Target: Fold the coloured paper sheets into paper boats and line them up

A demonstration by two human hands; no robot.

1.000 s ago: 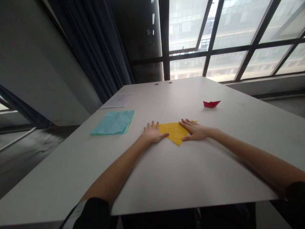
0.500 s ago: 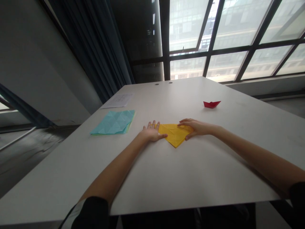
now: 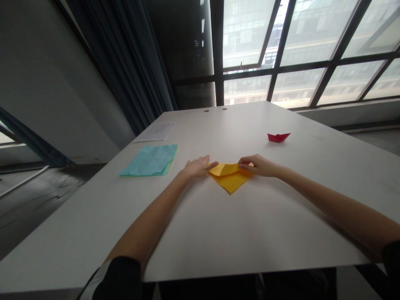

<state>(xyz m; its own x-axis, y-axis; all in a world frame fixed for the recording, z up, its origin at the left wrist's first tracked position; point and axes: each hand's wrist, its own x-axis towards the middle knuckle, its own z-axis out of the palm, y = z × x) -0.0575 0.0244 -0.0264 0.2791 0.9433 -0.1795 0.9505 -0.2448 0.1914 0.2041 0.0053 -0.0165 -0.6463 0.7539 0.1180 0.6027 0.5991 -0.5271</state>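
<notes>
A yellow paper [image 3: 231,181], folded to a downward-pointing triangle, lies on the white table in front of me. Its upper layer is partly lifted, with a raised fold running across between my hands. My left hand [image 3: 198,166] is at the paper's left corner, thumb on the lifted layer and fingers pressed together beyond it. At the right corner my right hand [image 3: 256,165] pinches the upper layer between thumb and fingers. The paper's outer corners are hidden under both hands.
A stack of light blue paper [image 3: 150,160] with creases lies to the left, a printed white sheet [image 3: 156,132] behind it. A small red folded paper boat [image 3: 278,137] stands at the back right. The white table [image 3: 218,233] ends close to my body.
The upper layer of the yellow paper has lifted and folded along the top. My left hand's spread fingers have drawn together, and my right hand has closed into a pinch.
</notes>
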